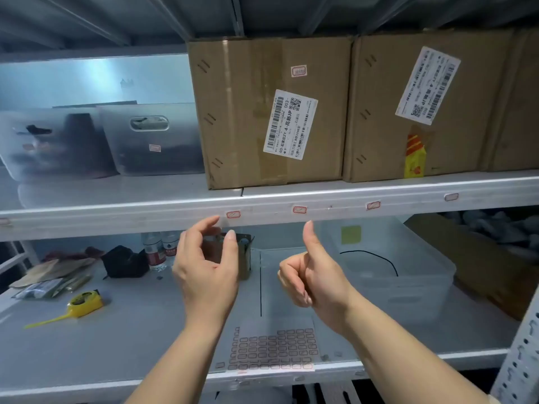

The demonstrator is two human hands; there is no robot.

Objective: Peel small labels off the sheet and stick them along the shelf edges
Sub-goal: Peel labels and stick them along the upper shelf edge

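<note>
Our left hand (204,263) hovers just under the upper shelf edge (175,218), fingers loosely curved and grasping nothing, near a red-bordered label (233,214) stuck there. Our right hand (309,275) is clenched with the thumb up, below another label (299,210). The label sheet (274,349) lies on the lower shelf beneath our wrists.

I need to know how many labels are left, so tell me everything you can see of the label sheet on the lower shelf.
The label sheet lies flat at the front edge of the lower shelf, below both forearms, and neither hand touches it. It looks like thin pale backing paper carrying rows of small rounded, red-bordered labels. Most spaces look filled, though some along its left side look empty; blur prevents a count. A few loose bits lie just to its right.
</note>
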